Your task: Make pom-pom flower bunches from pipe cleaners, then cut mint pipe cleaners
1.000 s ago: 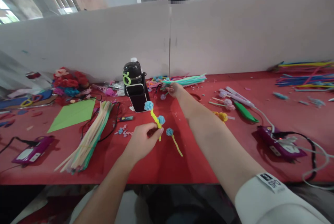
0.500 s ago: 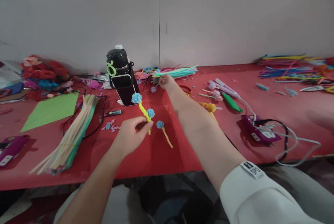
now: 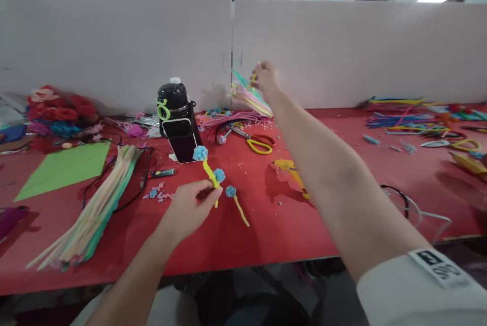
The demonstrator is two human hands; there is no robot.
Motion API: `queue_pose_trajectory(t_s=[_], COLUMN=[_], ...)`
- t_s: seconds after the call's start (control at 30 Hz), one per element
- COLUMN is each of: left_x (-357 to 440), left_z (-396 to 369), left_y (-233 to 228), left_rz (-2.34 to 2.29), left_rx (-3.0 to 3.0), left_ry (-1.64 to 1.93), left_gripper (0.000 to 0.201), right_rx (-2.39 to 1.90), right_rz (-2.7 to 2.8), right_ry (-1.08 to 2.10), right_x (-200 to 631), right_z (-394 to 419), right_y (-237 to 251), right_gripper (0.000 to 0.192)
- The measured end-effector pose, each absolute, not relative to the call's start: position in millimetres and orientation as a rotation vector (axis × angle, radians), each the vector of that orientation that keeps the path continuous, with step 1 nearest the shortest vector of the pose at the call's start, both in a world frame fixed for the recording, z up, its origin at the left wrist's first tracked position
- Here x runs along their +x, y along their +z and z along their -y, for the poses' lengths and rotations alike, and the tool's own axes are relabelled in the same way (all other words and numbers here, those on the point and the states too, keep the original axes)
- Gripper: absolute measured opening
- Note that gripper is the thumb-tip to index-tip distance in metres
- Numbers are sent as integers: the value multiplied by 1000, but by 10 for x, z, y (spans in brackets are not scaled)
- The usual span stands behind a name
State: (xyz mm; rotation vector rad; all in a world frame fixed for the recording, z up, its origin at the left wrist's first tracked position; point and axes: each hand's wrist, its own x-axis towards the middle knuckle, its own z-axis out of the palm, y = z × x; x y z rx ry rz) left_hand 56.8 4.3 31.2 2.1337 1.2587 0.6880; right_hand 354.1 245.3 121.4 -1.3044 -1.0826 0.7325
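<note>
Left grip [image 3: 190, 207] is pinched on a yellow pipe-cleaner stem [image 3: 210, 173] topped with blue pom-poms, held low over the near middle of the red tabletop [image 3: 266, 245]; the stem's long axis tilts up and far-left, one pom-pom at its far tip. Right grip [image 3: 266, 78] is raised at the far side, closed on a bundle of pipe cleaners [image 3: 249, 94] that slants down to the right, in front of the white divider [image 3: 323, 47]. A loose blue-headed stem [image 3: 236, 203] lies just right of the left grip. A black bottle [image 3: 178, 120] stands just beyond it. Yellow scissors [image 3: 255, 142] and a yellow glue gun [image 3: 291, 174] sit under the right arm. A pale stack of pipe cleaners [image 3: 99, 204] lies left, beside green paper [image 3: 64, 168].
</note>
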Motion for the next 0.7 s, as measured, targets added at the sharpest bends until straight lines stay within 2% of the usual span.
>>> queue_pose_trajectory(t_s=[0.13,0.3,0.43,0.53,0.6,0.7], left_x=[586,593,600,611,619,635], left_z=[-24,-27,-30,-27,-25,-26], left_y=[312,286,277,289,300,313], left_rz=[-1235,-1222,-1215,-1190,-1175,-1180], left_rx=[2140,2116,2120,2077,2032,1959], left_ry=[681,682,688,693,708,758], left_gripper=[31,32,33,33,33,33], right_rx=[-1289,-1329,-1298,-1279,-1270,-1234], right_rz=[1238,1326,1334,1369,1447,1416], right_ry=[444,108,17,131,415,638], right_x=[3666,3819,3872,3833,3771,3654], right_z=[-2398,-2326,-2257,-2135,-2003,-1714], right_y=[1671,2017,2266,2455,2519,2430], right_gripper=[14,27,26,17,10,16])
